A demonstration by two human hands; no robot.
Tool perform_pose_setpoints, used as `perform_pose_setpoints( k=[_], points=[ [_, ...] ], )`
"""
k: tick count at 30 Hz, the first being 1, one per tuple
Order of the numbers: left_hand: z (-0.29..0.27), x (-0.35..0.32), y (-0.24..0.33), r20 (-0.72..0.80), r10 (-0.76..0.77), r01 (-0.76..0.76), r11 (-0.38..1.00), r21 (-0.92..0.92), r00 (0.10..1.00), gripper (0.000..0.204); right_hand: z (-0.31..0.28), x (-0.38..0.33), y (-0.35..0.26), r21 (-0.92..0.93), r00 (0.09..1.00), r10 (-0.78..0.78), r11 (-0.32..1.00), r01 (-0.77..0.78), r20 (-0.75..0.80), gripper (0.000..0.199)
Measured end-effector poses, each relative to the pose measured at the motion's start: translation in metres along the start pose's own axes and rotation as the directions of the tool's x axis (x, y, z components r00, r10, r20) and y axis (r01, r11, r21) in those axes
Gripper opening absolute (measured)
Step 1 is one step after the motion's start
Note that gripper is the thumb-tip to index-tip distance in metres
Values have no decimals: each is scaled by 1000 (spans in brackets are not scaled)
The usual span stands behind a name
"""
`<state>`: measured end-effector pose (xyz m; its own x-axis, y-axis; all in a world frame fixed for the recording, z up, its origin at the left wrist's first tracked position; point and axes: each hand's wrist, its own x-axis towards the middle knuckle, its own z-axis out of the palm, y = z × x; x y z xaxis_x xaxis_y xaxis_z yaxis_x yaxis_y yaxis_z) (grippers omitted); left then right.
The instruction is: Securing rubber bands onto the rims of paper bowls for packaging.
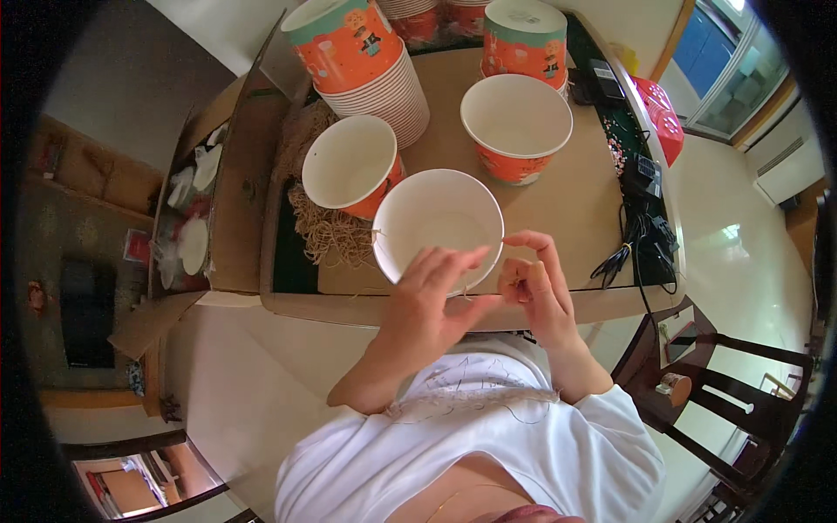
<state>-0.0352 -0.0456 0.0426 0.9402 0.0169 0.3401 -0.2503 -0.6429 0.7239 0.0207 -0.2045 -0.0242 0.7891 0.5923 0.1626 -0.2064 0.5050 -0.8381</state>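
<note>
Along the table's (349, 310) left edge is an open box (237, 192); then come tangled string (327, 227) and the left tub (349, 161). The left hand (427, 296), thumb apart from fingers, is at the front tub's (440, 209) near rim. Behind stands the right tub (514, 113). The right hand (545, 301) curls just beside the front tub; whether its fingers grip anything, I cannot tell. Cables (632, 248) lie farther right.

Table (292, 266), dark green top; on it brown cardboard sheet (580, 231) bearing orange-and-white paper tubs (516, 122); tan string tangle (330, 228) at left, black cables (635, 246), adapters (643, 179) at right.
</note>
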Motion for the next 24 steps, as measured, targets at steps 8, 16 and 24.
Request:
perform_pose_setpoints(
  k=[8, 16, 24],
  points=[
    [17, -3, -24, -54, 37, -43, 993, -107, 998, 14, 11, -2, -8, -165, 995, 97, 982, -96, -3, 32],
    [4, -7, -35, -40, 75, -75, 997, 6, 996, 8, 5, -2, -3, -704, 997, -79, 708, 49, -10, 6],
    [-3, -2, -20, -86, 29, -26, 999, 38, 996, 13, 4, 1, -4, -715, 980, -197, 685, 138, 1, 6]
  ],
)
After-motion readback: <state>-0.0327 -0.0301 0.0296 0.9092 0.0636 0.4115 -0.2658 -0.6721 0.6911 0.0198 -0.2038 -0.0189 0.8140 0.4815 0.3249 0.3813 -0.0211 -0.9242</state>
